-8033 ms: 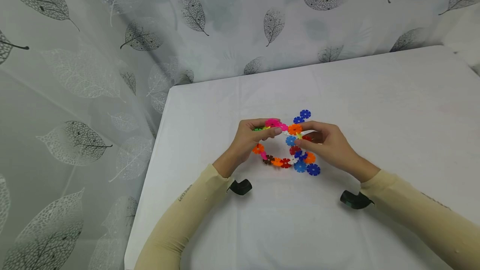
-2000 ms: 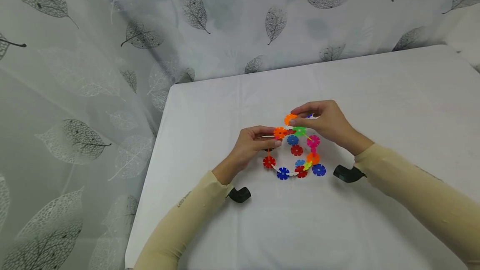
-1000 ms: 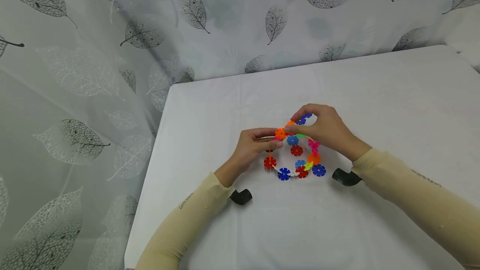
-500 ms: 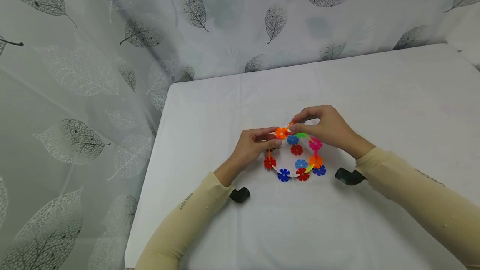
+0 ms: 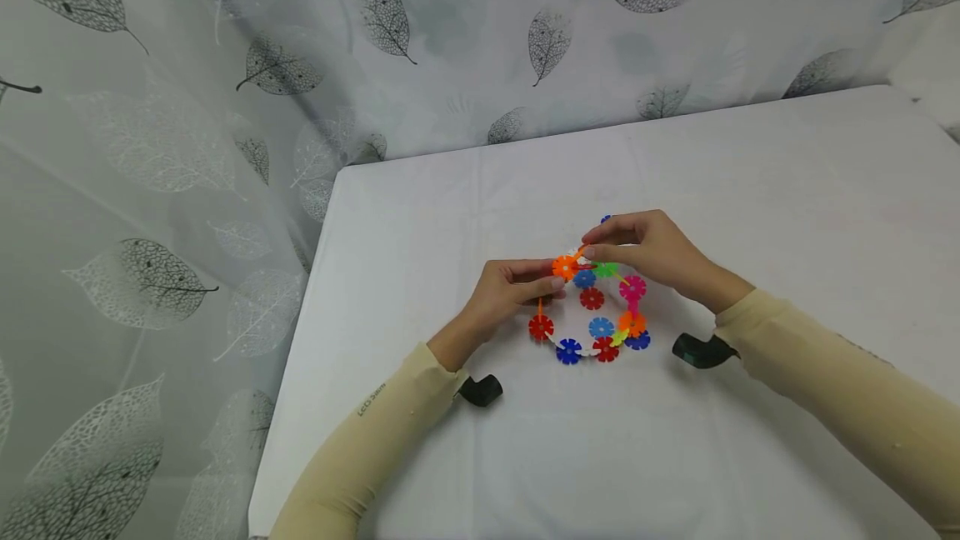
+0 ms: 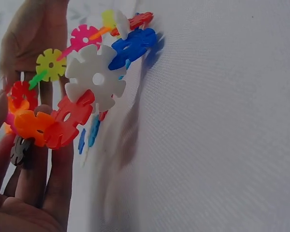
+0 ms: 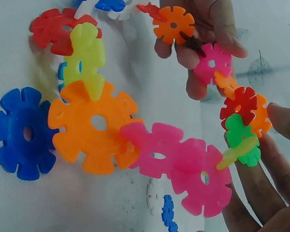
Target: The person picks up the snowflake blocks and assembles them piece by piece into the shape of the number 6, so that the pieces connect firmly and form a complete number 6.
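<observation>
The left hand (image 5: 504,294) is pinching an orange disc (image 5: 562,267) between thumb and fingers, while the right hand (image 5: 652,255) is gripping another orange disc (image 7: 262,116) beside it. From both, a looped chain of colourful notched discs (image 5: 568,351) is hanging over the white table (image 5: 420,232), where further discs (image 5: 592,299) are lying.

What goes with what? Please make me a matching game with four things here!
1. Chain of discs
2. Table
3. Curtain
4. Sleeves

A. Cream
B. Many colours, held by the left hand and right hand
C. Covered in plain white
D. Grey, with leaf prints

Pairs: 1-B, 2-C, 3-D, 4-A
</observation>
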`<move>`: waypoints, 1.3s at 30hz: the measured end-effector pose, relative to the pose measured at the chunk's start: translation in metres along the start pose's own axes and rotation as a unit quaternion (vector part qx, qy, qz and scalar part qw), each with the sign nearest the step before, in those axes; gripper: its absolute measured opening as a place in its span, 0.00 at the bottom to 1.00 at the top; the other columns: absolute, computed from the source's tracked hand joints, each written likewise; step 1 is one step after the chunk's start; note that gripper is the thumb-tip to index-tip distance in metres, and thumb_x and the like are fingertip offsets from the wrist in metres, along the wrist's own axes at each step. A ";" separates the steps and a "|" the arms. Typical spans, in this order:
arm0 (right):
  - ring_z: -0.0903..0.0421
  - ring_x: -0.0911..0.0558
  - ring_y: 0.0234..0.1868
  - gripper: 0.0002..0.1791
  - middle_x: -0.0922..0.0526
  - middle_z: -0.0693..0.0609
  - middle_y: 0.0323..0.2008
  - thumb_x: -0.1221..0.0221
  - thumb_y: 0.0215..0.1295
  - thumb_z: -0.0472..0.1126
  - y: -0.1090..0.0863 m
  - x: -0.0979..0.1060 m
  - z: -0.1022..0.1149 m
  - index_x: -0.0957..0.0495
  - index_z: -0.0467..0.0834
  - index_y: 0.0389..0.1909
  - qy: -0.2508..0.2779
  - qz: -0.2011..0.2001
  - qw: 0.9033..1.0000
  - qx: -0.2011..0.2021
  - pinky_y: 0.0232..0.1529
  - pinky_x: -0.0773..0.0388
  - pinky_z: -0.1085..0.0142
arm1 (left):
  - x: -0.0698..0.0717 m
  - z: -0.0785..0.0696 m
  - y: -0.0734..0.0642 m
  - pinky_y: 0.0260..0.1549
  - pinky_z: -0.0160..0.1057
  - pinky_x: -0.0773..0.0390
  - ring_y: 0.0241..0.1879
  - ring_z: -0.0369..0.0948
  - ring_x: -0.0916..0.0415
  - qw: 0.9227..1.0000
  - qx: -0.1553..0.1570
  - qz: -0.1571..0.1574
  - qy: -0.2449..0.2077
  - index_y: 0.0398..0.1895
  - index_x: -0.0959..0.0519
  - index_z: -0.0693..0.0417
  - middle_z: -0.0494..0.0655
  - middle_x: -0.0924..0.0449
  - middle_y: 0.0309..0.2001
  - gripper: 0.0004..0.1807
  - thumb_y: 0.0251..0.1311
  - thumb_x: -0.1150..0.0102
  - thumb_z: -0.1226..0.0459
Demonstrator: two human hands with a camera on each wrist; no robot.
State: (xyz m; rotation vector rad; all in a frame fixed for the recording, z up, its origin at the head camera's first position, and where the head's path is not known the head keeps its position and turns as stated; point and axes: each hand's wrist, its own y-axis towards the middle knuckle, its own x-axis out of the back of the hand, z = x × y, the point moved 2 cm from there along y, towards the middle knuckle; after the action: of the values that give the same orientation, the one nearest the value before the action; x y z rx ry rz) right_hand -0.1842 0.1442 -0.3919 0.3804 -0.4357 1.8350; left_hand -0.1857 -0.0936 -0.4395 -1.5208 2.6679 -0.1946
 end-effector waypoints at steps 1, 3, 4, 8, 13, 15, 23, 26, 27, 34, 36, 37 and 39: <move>0.48 0.19 0.56 0.23 0.14 0.47 0.50 0.33 0.66 0.53 0.000 0.000 0.000 0.17 0.42 0.53 0.000 0.002 1.000 -0.004 0.59 0.25 0.46 | 0.000 0.000 0.000 0.47 0.44 0.17 0.45 0.49 0.14 1.000 0.006 0.002 -0.002 0.59 0.17 0.59 0.53 0.12 0.42 0.19 0.66 0.34 0.63; 0.49 0.18 0.55 0.23 0.14 0.46 0.50 0.33 0.66 0.53 0.001 0.000 -0.001 0.17 0.41 0.54 0.005 0.004 1.000 -0.013 0.58 0.24 0.48 | 0.001 0.000 0.000 0.47 0.43 0.17 0.47 0.49 0.14 1.000 0.015 0.006 -0.001 0.59 0.18 0.59 0.53 0.12 0.42 0.19 0.67 0.35 0.62; 0.49 0.18 0.54 0.23 0.14 0.46 0.50 0.33 0.67 0.53 0.001 -0.001 -0.002 0.18 0.41 0.54 0.008 0.005 1.000 -0.017 0.58 0.23 0.49 | 0.001 0.000 0.000 0.48 0.43 0.17 0.47 0.49 0.14 1.000 0.018 0.007 0.000 0.60 0.18 0.58 0.53 0.12 0.43 0.20 0.67 0.35 0.62; 0.49 0.18 0.54 0.24 0.15 0.46 0.51 0.34 0.67 0.54 0.001 -0.001 -0.003 0.18 0.41 0.54 0.014 0.004 0.999 -0.031 0.59 0.24 0.50 | 0.001 -0.001 -0.001 0.49 0.45 0.17 0.48 0.52 0.15 1.000 0.027 0.007 0.004 0.60 0.18 0.59 0.51 0.12 0.45 0.20 0.66 0.34 0.63; 0.49 0.19 0.56 0.25 0.15 0.46 0.52 0.34 0.67 0.55 0.001 -0.001 -0.004 0.17 0.41 0.55 0.019 0.003 0.999 -0.035 0.60 0.24 0.50 | 0.000 -0.001 0.000 0.49 0.44 0.18 0.48 0.53 0.15 1.000 0.024 -0.003 -0.002 0.59 0.18 0.61 0.51 0.12 0.46 0.21 0.64 0.32 0.66; 0.49 0.19 0.56 0.25 0.14 0.46 0.52 0.34 0.66 0.56 0.001 -0.001 -0.004 0.16 0.41 0.55 0.016 0.001 0.999 -0.034 0.59 0.24 0.50 | -0.001 0.000 0.001 0.48 0.43 0.18 0.48 0.53 0.15 1.000 0.020 -0.010 -0.005 0.59 0.18 0.61 0.51 0.12 0.46 0.21 0.63 0.31 0.66; 0.49 0.19 0.52 0.26 0.13 0.46 0.49 0.33 0.65 0.58 0.001 -0.001 -0.005 0.14 0.41 0.51 -0.009 -0.013 0.999 -0.030 0.52 0.20 0.55 | -0.004 0.000 0.001 0.47 0.42 0.17 0.46 0.51 0.14 1.000 0.003 -0.013 -0.013 0.57 0.17 0.62 0.54 0.12 0.46 0.19 0.63 0.32 0.68; 0.49 0.19 0.51 0.25 0.13 0.46 0.47 0.33 0.64 0.57 0.001 -0.001 -0.005 0.13 0.41 0.50 -0.011 -0.014 0.999 -0.029 0.51 0.20 0.56 | -0.005 0.001 0.001 0.48 0.43 0.17 0.44 0.48 0.13 1.000 0.001 -0.012 -0.013 0.57 0.17 0.62 0.54 0.13 0.46 0.19 0.63 0.32 0.69; 0.49 0.19 0.51 0.24 0.13 0.46 0.47 0.32 0.64 0.57 0.000 -0.001 -0.005 0.13 0.41 0.49 -0.012 -0.014 0.999 -0.027 0.51 0.20 0.56 | -0.005 0.001 0.001 0.48 0.43 0.17 0.44 0.47 0.13 1.000 0.000 -0.014 -0.012 0.56 0.17 0.62 0.53 0.13 0.46 0.18 0.63 0.32 0.69; 0.46 0.22 0.57 0.22 0.13 0.46 0.48 0.32 0.64 0.57 -0.002 0.000 0.000 0.11 0.41 0.45 -0.045 -0.023 0.999 0.005 0.52 0.21 0.49 | -0.004 0.002 0.003 0.47 0.40 0.17 0.41 0.44 0.13 1.000 -0.003 -0.021 0.000 0.55 0.16 0.62 0.52 0.12 0.44 0.18 0.62 0.31 0.68; 0.45 0.22 0.57 0.22 0.13 0.46 0.47 0.32 0.64 0.57 -0.003 0.000 0.001 0.11 0.41 0.45 -0.053 -0.027 0.998 0.011 0.53 0.21 0.46 | -0.004 0.001 0.004 0.48 0.40 0.18 0.43 0.46 0.14 1.000 -0.003 -0.015 0.003 0.56 0.16 0.62 0.52 0.12 0.45 0.18 0.63 0.32 0.68; 0.45 0.21 0.56 0.22 0.12 0.47 0.47 0.32 0.64 0.57 -0.003 0.001 0.000 0.11 0.42 0.45 -0.053 -0.030 0.998 0.011 0.53 0.21 0.46 | -0.004 0.000 0.003 0.48 0.40 0.18 0.45 0.47 0.14 1.000 -0.002 -0.009 0.002 0.57 0.17 0.62 0.52 0.12 0.45 0.18 0.64 0.33 0.67; 0.47 0.20 0.54 0.22 0.13 0.47 0.47 0.33 0.65 0.57 -0.003 0.002 -0.003 0.11 0.42 0.46 -0.046 -0.031 0.998 0.002 0.54 0.22 0.47 | -0.004 -0.001 0.004 0.50 0.41 0.19 0.48 0.50 0.15 1.000 0.001 0.003 -0.001 0.58 0.18 0.62 0.52 0.12 0.45 0.19 0.66 0.34 0.66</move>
State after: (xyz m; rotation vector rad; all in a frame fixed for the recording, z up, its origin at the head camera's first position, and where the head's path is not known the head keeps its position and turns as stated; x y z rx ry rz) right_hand -0.1816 0.1481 -0.3937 0.4781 -0.4771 1.7628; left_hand -0.1868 -0.0881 -0.4389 -1.5123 2.6692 -0.1968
